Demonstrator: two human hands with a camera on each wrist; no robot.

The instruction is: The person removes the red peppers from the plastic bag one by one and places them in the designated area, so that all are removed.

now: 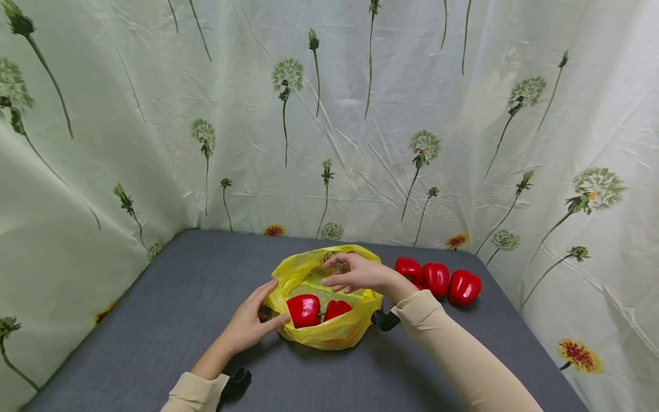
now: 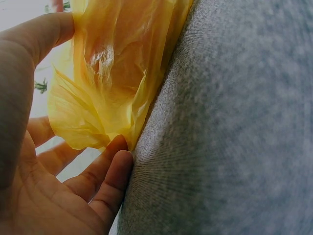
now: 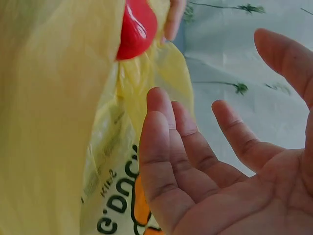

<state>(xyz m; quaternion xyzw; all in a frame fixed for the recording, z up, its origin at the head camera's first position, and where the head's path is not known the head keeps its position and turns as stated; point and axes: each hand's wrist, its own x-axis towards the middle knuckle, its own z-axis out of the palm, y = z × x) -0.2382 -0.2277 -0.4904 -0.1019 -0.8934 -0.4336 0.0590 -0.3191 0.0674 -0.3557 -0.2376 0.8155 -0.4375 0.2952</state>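
Left hand (image 1: pixel 247 323) (fingers spread) at edge of yellow bag (image 1: pixel 332 337); right hand (image 1: pixel 360 273), fingers loose, over wide mouth.

On a gray table (image 1: pixel 175 303), a person's left hand (image 1: pixel 248 321) touches a yellow bag (image 1: pixel 329 340) holding two red peppers (image 1: pixel 304 311); the right hand (image 1: pixel 360 273) hovers above it. More peppers (image 1: pixel 435 280) sit to the right.
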